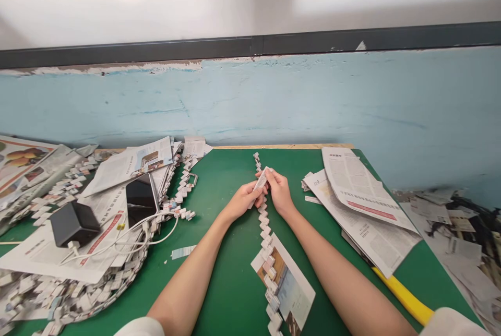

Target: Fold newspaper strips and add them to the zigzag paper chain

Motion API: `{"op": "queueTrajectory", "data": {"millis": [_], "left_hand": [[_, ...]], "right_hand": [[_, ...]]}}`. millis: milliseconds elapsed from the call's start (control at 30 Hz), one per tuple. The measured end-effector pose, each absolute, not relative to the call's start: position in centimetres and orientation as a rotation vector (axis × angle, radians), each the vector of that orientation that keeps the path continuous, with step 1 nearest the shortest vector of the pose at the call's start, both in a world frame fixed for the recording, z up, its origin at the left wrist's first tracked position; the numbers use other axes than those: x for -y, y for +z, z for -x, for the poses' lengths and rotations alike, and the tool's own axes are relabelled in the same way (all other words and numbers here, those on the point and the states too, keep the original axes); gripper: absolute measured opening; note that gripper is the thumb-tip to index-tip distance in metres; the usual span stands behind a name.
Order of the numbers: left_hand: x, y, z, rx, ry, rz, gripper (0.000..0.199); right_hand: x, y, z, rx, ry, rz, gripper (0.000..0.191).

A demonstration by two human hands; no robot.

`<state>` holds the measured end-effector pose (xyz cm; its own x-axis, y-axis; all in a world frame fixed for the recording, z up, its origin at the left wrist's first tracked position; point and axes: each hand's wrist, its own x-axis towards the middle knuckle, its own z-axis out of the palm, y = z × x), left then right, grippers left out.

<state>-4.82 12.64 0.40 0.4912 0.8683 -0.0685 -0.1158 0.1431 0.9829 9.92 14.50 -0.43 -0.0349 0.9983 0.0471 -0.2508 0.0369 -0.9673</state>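
Above the green table, my left hand (241,201) and my right hand (280,191) meet with closed fingers on a small folded newspaper strip (261,179). My left hand grips its lower end and my right hand pinches the upper end. A zigzag chain of folded paper (265,230) runs lengthwise under my hands, from beyond them toward me. Whether the strip is joined to the chain is hidden by my fingers. The chain's near part lies over a printed paper piece (295,291) with a picture on it.
Newspaper sheets (364,211) and a yellow object (405,297) lie on the right. To the left are a black box-shaped device (74,224), a phone (141,198), white cables (168,234) and heaped paper chains (102,294). A blue wall (274,101) stands behind the green table (230,268).
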Motion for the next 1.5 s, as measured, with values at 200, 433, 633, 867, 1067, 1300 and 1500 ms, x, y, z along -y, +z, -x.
{"op": "queueTrajectory", "data": {"millis": [200, 433, 633, 867, 1067, 1300, 1500], "left_hand": [[-12.8, 0.1, 4.9, -0.802, 0.849, -1.246, 0.048], [-12.8, -0.5, 4.8, -0.844, 0.868, -1.242, 0.051], [-12.9, -0.8, 4.9, -0.822, 0.871, -1.227, 0.047], [-12.9, -1.0, 4.8, -0.849, 0.863, -1.231, 0.050], [-12.8, -0.6, 4.7, -0.864, 0.863, -1.240, 0.054], [-12.8, -0.7, 4.6, -0.890, 0.860, -1.241, 0.057], [-13.0, -0.8, 4.6, -0.920, 0.834, -1.265, 0.056]], "right_hand": [[-14.4, -0.3, -9.9, 1.095, 1.310, 0.965, 0.050], [-14.4, -0.4, -10.1, 1.172, 1.280, 0.977, 0.047], [-14.5, -0.9, -10.2, 1.218, 1.258, 0.969, 0.046], [-14.6, -1.0, -10.2, 1.225, 1.233, 0.994, 0.046], [-14.5, -0.7, -10.1, 1.205, 1.204, 0.993, 0.046], [-14.3, -1.0, -10.1, 1.208, 1.201, 0.991, 0.044], [-14.3, -1.1, -10.1, 1.219, 1.115, 1.011, 0.047]]}}
